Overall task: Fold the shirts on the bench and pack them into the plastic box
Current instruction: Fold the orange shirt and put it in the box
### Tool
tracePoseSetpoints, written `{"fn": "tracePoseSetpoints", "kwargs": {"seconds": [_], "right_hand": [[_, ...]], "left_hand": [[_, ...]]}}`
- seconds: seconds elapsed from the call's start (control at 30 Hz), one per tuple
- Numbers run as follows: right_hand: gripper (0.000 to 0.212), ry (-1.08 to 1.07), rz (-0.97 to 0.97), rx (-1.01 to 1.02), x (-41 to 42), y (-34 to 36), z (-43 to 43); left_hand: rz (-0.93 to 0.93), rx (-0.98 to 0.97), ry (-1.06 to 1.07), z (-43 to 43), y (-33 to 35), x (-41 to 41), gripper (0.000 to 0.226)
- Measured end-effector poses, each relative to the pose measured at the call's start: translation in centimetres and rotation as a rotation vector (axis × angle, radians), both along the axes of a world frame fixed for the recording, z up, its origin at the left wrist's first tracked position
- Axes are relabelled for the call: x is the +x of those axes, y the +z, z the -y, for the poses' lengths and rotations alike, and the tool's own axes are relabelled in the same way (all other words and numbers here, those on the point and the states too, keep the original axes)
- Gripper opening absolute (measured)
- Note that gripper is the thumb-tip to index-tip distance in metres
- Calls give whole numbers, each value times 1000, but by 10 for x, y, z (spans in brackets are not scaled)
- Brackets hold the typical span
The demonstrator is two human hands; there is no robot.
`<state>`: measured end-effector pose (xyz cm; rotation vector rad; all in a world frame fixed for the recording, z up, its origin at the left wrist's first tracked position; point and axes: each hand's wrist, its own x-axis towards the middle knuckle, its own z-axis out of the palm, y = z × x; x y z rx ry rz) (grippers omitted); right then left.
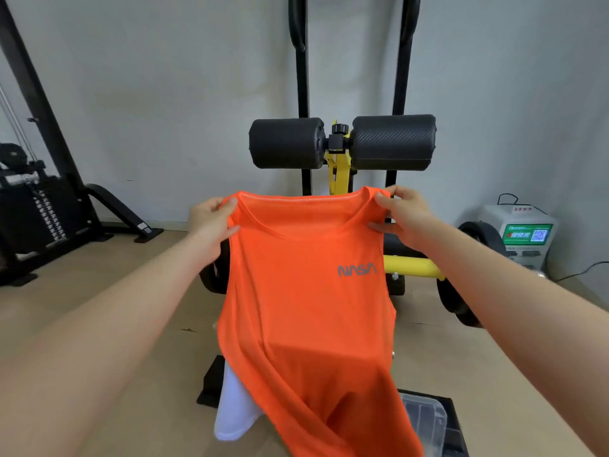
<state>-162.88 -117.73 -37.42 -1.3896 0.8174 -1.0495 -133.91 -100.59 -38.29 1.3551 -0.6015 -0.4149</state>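
An orange sleeveless shirt (pixel 306 308) with a grey NASA logo hangs in the air in front of me, held up by its shoulder straps. My left hand (pixel 211 222) pinches the left strap and my right hand (pixel 403 214) pinches the right one. The shirt's lower part drapes down over the black bench (pixel 211 380) and hides most of it. A white shirt (pixel 235 410) lies on the bench and hangs over its left side, partly under the orange one. The clear plastic box (pixel 428 420) sits at the lower right, half hidden by the orange fabric.
Two black foam rollers (pixel 342 143) on a yellow and black frame stand just beyond the shirt. A weight-stack machine (pixel 36 206) is at the left. A white box with a green screen (pixel 524 235) and a black wheel (pixel 461 291) are at the right. The floor is light wood.
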Motion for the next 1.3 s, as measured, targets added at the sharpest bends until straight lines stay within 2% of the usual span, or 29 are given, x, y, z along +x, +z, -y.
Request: {"fn": "tracePoseSetpoints", "kwargs": {"seconds": [0.1,0.2,0.3,0.43,0.53,0.67,0.77,0.83,0.97,1.13,1.23,1.3], "right_hand": [[13,-31,-55,-93,22,11,25],[12,-106,-95,-197,43,18,49],[10,-238,-119,-394,59,26,72],[7,-332,-116,-540,74,25,89],[3,-228,-221,-491,79,3,93],[16,-161,-276,-376,63,-30,99],[14,-135,-340,-364,43,-41,88],[14,-95,-428,-425,28,-46,76],[15,5,-657,-588,-1,-57,55],[17,57,-801,-759,-24,-70,32],[28,157,-997,-765,-35,-75,19],[34,170,-991,-748,-44,-77,7]], "left_hand": [[115,14,49,34,15,20,9],[231,33,84,66,21,48,16],[349,30,119,97,21,62,20],[378,5,111,119,12,56,21],[328,82,30,126,-19,71,18],[240,126,-44,110,-51,77,13],[186,127,-87,86,-53,58,3],[186,135,-114,71,-54,47,3],[272,249,-187,35,-61,33,9],[486,397,-270,-4,-73,25,8],[583,544,-363,-23,-74,11,23],[590,559,-379,-38,-71,-1,29]]}}
